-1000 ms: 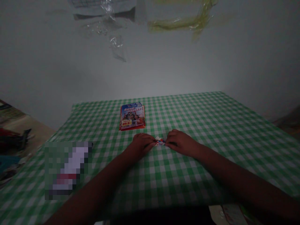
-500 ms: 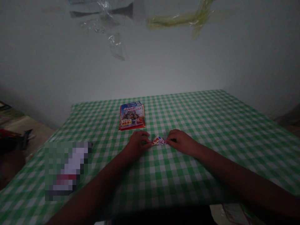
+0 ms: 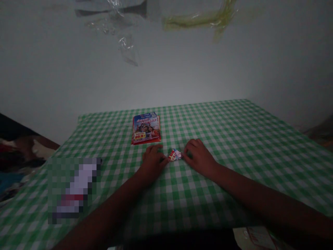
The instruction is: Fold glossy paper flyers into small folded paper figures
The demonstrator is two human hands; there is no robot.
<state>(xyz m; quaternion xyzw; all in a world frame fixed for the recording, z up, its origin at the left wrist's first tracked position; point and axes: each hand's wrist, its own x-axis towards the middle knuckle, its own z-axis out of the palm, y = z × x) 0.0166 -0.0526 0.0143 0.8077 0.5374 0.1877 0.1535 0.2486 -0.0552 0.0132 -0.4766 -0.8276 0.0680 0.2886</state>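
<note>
A small folded piece of printed paper (image 3: pixel 175 155), white with red, yellow and blue, lies on the checked tablecloth between my hands. Its left corner is pinched between the thumb and fingertips of my left hand (image 3: pixel 153 161). At its right edge are the thumb and fingertips of my right hand (image 3: pixel 197 156), closed on the corner. Both forearms come in from the near side.
A stack of printed flyers (image 3: pixel 146 130) lies behind my left hand. A blurred-out long item (image 3: pixel 80 184) rests on the green-and-white tablecloth (image 3: pixel 221 132) at left. Beyond the table's left side is another person's arm (image 3: pixel 27 146). A taped wall (image 3: pixel 182 69) stands behind.
The folded paper's outline has gone from a flat triangle to a more uneven shape, its right corner folded in. My right hand has shifted slightly left. A person's arm has appeared at far left.
</note>
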